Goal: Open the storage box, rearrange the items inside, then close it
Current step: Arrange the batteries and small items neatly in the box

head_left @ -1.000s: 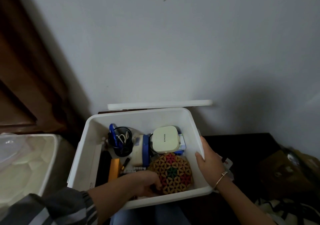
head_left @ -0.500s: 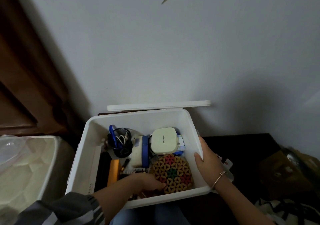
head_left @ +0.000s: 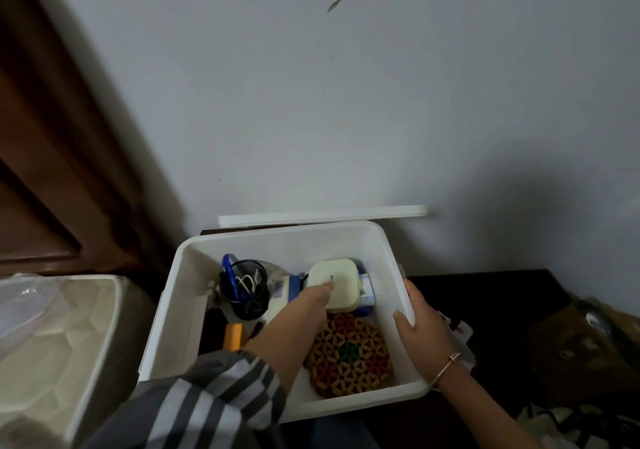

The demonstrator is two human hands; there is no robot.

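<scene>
one view only, head camera, looking down. item 1: white storage box (head_left: 180,310), open, resting close in front of the person below a pale wall; its lid (head_left: 322,215) stands behind the box's far rim, against the wall. item 2: left hand (head_left: 311,301), out of a striped sleeve (head_left: 207,396), reaching into the box's far half; fingers stretched out and touching the top of a cream square device (head_left: 343,275), no closed grasp to be seen, thumb hidden. item 3: right hand (head_left: 420,331), bracelet (head_left: 450,365) at the wrist, clasping the box's right wall, thumb inside, fingers outside, steadying it. contents: black mesh pen cup (head_left: 247,289) at the box's far left, holding a blue pen and pale cords; a blue-and-white carton (head_left: 367,291) under the device's right edge; a round woven mat (head_left: 353,358) flat at the box's near right; an orange bar (head_left: 232,336) at the near left, beside dark items too dim to name. outside the box, to its left: a clear plastic bin (head_left: 69,327). stage, as judged: rearranging under way, closing not yet begun. risks, as judged: the device sits stacked on the carton and may slide off if pushed from the top rather than lifted; the forearm crossing the box could catch the pen cup and tip it; the propped lid could drop forward if the box is jolted.
</scene>
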